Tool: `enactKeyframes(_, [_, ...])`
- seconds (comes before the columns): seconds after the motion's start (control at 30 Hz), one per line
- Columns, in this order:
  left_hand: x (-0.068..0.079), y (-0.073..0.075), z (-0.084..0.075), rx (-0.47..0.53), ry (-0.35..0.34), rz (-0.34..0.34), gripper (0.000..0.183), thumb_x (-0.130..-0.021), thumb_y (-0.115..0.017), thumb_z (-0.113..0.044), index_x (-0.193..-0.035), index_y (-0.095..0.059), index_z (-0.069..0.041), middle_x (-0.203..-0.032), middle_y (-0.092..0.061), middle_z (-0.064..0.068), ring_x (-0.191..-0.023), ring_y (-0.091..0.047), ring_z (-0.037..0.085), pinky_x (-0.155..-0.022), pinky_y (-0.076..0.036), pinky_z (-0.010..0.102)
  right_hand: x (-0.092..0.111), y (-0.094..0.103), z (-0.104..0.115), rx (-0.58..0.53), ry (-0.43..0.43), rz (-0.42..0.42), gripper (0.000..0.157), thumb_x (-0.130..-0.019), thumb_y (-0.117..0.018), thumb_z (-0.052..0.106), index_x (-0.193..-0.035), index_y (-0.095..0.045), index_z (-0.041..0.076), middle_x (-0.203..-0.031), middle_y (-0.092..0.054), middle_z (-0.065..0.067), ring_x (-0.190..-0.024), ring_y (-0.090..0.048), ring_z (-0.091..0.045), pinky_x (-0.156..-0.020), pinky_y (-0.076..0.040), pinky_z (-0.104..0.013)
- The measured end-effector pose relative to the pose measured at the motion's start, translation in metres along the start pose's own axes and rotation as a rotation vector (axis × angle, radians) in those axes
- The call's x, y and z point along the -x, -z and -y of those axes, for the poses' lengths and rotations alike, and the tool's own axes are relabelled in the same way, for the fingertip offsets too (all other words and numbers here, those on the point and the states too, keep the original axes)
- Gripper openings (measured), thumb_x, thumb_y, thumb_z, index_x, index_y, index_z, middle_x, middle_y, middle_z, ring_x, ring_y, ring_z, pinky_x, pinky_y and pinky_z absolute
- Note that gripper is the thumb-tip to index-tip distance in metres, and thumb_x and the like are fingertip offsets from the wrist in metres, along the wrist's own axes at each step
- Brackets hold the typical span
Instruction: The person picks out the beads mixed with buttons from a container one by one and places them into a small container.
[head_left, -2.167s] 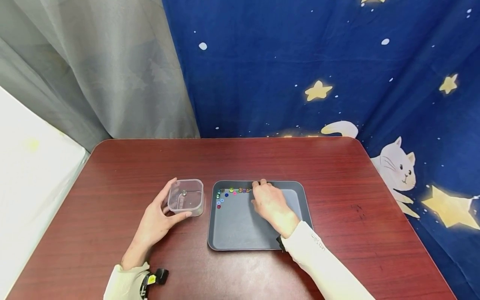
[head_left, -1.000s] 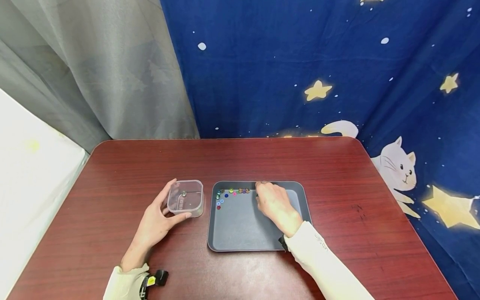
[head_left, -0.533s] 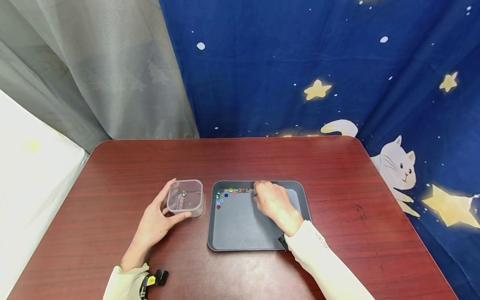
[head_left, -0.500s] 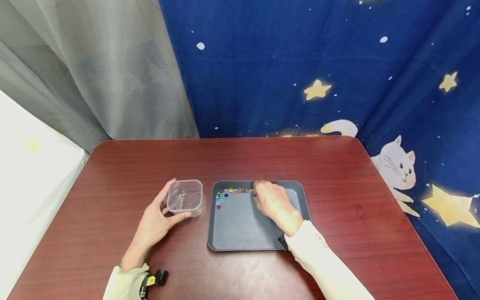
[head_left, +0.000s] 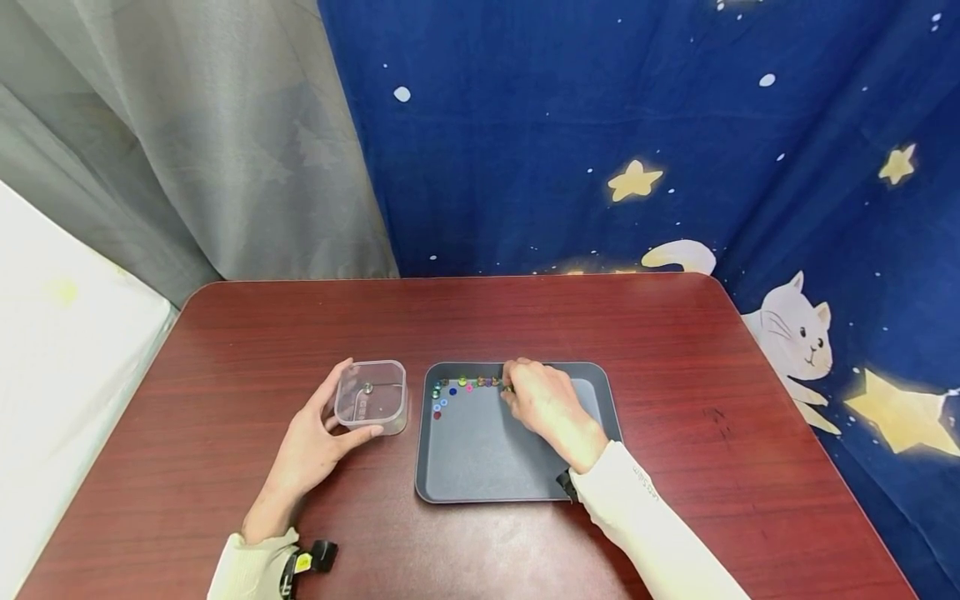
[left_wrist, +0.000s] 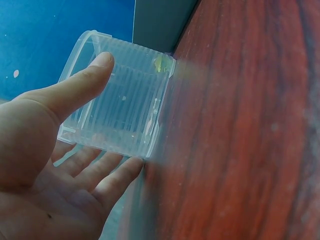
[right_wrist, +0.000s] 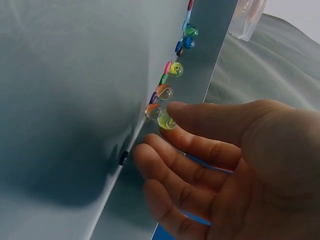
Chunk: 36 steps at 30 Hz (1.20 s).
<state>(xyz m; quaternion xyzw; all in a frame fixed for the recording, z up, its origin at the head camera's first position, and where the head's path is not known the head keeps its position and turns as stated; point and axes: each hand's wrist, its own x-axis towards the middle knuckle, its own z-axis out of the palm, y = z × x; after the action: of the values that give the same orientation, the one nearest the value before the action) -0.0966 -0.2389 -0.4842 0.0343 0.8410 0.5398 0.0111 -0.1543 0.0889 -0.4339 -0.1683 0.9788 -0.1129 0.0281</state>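
Note:
My left hand (head_left: pixel 311 442) grips a clear square plastic box (left_wrist: pixel 120 95) standing on the table, thumb on one side and fingers on the other. One marble (head_left: pixel 368 388) lies inside it. Over the far side of a grey tray (head_left: pixel 487 475), my right hand (head_left: pixel 546 404) pinches a clear yellow-green marble (right_wrist: pixel 166 121) between thumb and index finger; the other fingers are bent. Close by the pinched marble are two orange-streaked marbles (right_wrist: pixel 164 92) and a purple button (right_wrist: pixel 153 98). A dark button (right_wrist: pixel 124 158) stands against the tray's wall below the fingers.
More marbles and flat buttons line the tray's far left corner, including a blue button (head_left: pixel 453 391), a pink button (head_left: pixel 469 387) and a red button (head_left: pixel 437 415). The red-brown table (head_left: pixel 480 325) ends at hanging curtains (head_left: pixel 510 167).
My right hand has shifted slightly along the tray's far wall, first right, then back left toward the marbles. The left hand and the box have stayed put.

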Motion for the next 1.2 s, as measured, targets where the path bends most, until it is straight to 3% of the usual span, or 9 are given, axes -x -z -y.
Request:
enactKeyframes(0.37, [0.0002,0.0,0.0008,-0.021,-0.014,-0.006,0.104,-0.082,-0.091,-0.022,-0.163,-0.028,-0.039,-0.159,-0.047,0.012,-0.121,-0.067,0.033,-0.089,-0.051,0.007,-0.0001,0.0007,0.0016,-0.071,0.057,-0.059,0.009,-0.095,-0.078,0.021,-0.1,-0.073,0.015,-0.09,-0.067,0.004,-0.079,-0.066,-0.012,-0.069,-0.055,-0.034])
enactKeyframes(0.73, [0.0001,0.0,0.0,-0.002,-0.009,-0.002,0.103,-0.083,-0.09,-0.021,-0.163,-0.029,-0.04,-0.158,-0.048,0.012,-0.121,-0.068,0.028,-0.088,-0.053,0.008,-0.0017,0.0017,0.0011,-0.118,0.121,-0.159,0.01,-0.094,-0.079,0.022,-0.102,-0.074,0.018,-0.095,-0.068,0.006,-0.086,-0.071,-0.011,-0.073,-0.058,-0.037])
enactKeyframes(1.2, [0.0016,-0.0007,-0.0004,-0.025,-0.023,-0.012,0.103,-0.083,-0.09,-0.02,-0.164,-0.028,-0.035,-0.164,-0.041,0.009,-0.121,-0.067,0.031,-0.089,-0.053,0.008,-0.0016,0.005,0.0053,-0.188,0.197,-0.188,0.01,-0.095,-0.078,0.023,-0.104,-0.074,0.019,-0.098,-0.066,0.007,-0.085,-0.064,-0.008,-0.075,-0.056,-0.033])
